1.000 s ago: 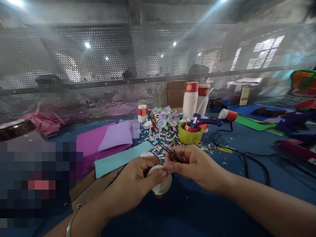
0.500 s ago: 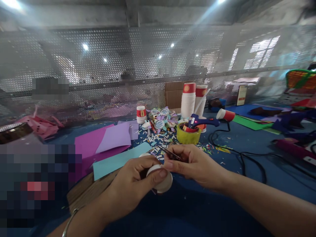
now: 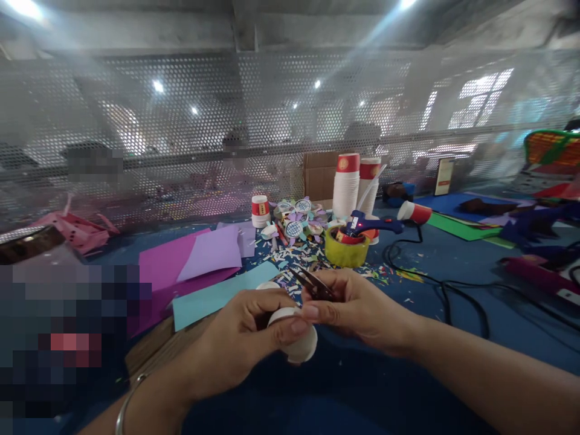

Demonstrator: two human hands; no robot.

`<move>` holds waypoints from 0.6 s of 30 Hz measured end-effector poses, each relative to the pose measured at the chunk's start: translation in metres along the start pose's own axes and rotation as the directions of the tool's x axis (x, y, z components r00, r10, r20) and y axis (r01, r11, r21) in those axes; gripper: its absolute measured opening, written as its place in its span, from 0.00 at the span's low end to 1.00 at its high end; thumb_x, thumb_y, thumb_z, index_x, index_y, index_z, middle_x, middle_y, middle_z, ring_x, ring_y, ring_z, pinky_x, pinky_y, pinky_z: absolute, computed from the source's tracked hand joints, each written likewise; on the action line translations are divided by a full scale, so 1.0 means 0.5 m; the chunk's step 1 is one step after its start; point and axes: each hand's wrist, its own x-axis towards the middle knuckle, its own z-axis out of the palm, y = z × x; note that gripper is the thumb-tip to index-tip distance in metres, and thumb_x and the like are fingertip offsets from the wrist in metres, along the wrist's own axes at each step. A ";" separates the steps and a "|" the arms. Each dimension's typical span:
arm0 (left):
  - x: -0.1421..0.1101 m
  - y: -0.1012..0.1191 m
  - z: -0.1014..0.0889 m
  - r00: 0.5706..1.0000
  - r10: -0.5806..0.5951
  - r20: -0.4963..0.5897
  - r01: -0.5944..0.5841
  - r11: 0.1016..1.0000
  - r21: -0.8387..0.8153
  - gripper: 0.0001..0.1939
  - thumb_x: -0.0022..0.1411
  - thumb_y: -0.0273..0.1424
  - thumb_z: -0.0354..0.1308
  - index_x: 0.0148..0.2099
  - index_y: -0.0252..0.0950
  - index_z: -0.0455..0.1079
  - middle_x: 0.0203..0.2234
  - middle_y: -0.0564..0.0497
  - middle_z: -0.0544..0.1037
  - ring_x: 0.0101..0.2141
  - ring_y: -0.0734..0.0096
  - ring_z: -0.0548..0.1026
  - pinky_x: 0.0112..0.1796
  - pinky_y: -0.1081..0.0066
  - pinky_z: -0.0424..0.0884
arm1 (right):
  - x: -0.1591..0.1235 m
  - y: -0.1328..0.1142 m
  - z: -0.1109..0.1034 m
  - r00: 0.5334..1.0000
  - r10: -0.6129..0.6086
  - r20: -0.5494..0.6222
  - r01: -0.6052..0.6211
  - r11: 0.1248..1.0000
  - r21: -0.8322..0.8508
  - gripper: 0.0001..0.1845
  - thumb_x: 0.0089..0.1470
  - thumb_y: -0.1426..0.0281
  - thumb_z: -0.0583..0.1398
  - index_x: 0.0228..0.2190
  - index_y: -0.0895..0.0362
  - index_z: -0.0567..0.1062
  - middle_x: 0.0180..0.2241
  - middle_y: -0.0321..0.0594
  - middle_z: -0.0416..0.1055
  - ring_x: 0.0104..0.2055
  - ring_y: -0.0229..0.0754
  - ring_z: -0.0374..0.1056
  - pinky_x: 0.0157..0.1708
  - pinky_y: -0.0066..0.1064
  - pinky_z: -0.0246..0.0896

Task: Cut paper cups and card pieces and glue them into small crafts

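Two hands meet low over the table (image 3: pixel 385 393). The left hand (image 3: pixel 247 332) grasps a round white piece (image 3: pixel 301 349), thumb across its front, the other fingers partly hidden behind. The right hand (image 3: pixel 357 305) has its fingers curled round dark scissors (image 3: pixel 321 287), blades parted, tips up and to the left; its thumb is at the piece's upper edge, though whether it presses there I cannot tell. Beyond the fingers lie scraps (image 3: pixel 296 251); behind the right ones, a tape roll (image 3: pixel 347 255) carries a glue gun (image 3: pixel 378 225).
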 end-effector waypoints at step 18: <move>0.005 -0.024 -0.019 0.959 0.126 -0.253 -0.095 0.987 0.130 0.11 0.63 0.35 0.58 0.32 0.34 0.73 0.23 0.54 0.70 0.27 0.75 0.66 0.29 0.73 0.63 | -0.013 -0.010 -0.013 0.974 -0.225 -0.027 0.132 0.660 -0.740 0.18 0.62 0.55 0.55 0.34 0.57 0.72 0.26 0.34 0.64 0.25 0.35 0.56 0.24 0.29 0.49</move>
